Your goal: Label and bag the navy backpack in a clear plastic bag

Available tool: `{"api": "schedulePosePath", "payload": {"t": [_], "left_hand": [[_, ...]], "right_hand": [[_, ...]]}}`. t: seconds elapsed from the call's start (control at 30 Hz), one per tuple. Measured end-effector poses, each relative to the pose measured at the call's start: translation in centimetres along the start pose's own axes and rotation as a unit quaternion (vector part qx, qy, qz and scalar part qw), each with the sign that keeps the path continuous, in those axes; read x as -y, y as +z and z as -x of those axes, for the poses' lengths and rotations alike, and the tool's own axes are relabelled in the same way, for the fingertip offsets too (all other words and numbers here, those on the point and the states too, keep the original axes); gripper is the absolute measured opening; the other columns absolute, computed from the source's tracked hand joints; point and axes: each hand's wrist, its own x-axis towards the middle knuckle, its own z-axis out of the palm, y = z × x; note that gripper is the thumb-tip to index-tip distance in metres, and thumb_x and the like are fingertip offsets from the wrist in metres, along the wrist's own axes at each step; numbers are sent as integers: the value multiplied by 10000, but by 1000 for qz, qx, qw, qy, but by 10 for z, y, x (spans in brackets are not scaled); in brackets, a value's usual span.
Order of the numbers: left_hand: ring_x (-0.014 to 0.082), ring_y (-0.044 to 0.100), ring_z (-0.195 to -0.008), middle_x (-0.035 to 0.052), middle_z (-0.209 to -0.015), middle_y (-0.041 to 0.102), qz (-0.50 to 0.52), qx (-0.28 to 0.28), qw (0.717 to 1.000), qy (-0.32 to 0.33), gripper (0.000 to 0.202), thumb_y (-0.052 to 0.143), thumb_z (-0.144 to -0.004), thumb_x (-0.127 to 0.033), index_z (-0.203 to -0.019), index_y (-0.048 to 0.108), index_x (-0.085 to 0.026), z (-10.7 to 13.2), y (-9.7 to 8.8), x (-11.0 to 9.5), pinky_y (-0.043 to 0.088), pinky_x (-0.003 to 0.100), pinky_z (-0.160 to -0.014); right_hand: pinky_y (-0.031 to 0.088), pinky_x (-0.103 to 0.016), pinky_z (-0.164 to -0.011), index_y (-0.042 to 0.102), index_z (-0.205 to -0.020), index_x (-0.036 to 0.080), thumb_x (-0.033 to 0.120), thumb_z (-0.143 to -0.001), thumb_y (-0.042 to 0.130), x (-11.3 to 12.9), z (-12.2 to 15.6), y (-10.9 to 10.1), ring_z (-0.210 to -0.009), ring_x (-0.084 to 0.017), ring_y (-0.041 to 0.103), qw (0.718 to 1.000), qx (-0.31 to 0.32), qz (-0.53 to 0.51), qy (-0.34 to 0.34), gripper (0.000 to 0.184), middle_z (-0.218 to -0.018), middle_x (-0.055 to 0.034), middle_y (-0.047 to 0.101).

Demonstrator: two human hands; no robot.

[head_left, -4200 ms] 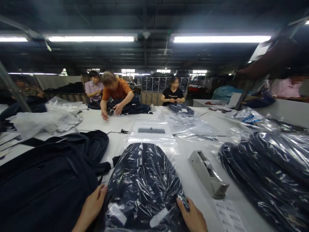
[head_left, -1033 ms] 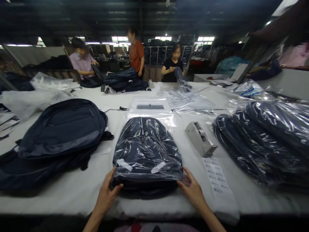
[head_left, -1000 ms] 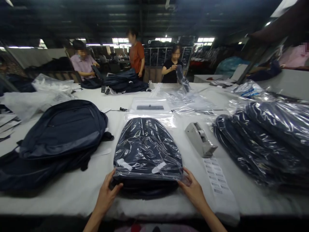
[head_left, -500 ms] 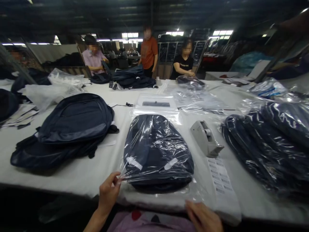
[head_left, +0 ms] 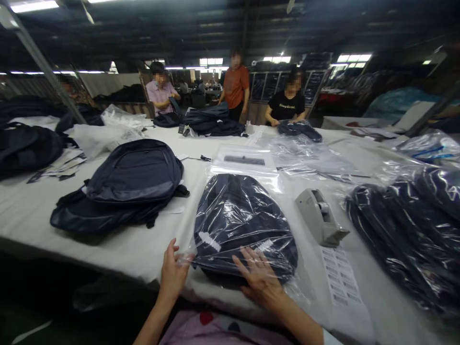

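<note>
Right in front of me a dark navy backpack [head_left: 237, 211] lies inside a clear plastic bag [head_left: 283, 287], its top end pointing away. White patches show through the film near its lower end. At the lower left corner, my left hand [head_left: 174, 270] is closed, pinching the edge of the film. My right hand [head_left: 260, 278] rests on the lower part of the bagged backpack, open, with fingers spread over the plastic. To the right stands a grey tape dispenser [head_left: 319, 218], with a sheet of barcode labels [head_left: 339, 275] beside it.
Two unbagged backpacks [head_left: 134, 172] lie stacked on the left of the white table [head_left: 21, 215]. Several bagged backpacks [head_left: 398, 239] fill the right side. Clear plastic bags [head_left: 305, 153] lie farther back. Several co-workers stand across the table, one in an orange shirt [head_left: 236, 86].
My right hand has moved from the table's front edge up and left onto the bagged backpack. My left hand stays at the bag's lower left corner. The view has shifted left.
</note>
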Motion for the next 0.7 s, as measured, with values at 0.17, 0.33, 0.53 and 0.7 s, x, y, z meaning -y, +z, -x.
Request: {"api": "schedulePosePath", "payload": {"t": [0.17,0.33,0.53,0.7], "left_hand": [[218,633,-589,57,-628,661,59,159,982,-89,481,459,-818,-587,-721,657,-160,11,18,1,508,312,-551],[135,550,-454,-13,-556,595,143,91,973,-159,504,538,-767,-656,-735,625,-161,17,4,-13,432,230,-435],[167,654,-572,62,-783,693,264,107,901,-327,586,744,-643,-565,-1020,600,-141,35,15,-15,476,215,-428],[120,644,-497,108,-998,683,326,185,835,-403,466,677,-774,-418,-1140,523,-174,48,59,-33,372,154,-330]], "right_hand": [[385,-533,-1038,431,-1377,214,202,-671,729,-14,-6,5,-1260,-341,461,998,-37,34,-48,766,-1400,-158,481],[455,-461,-997,458,-1346,175,168,-803,601,-25,-19,-23,-1144,-264,564,983,-145,64,-94,562,-1259,-130,610],[500,-420,-940,535,-1263,155,166,-830,559,-18,-34,-38,-1063,-247,609,975,-182,77,-97,433,-1198,-128,640],[498,-427,-934,547,-1250,157,202,-833,570,-10,-29,-21,-1076,-258,600,973,-189,93,-91,420,-1186,-133,640]]}}
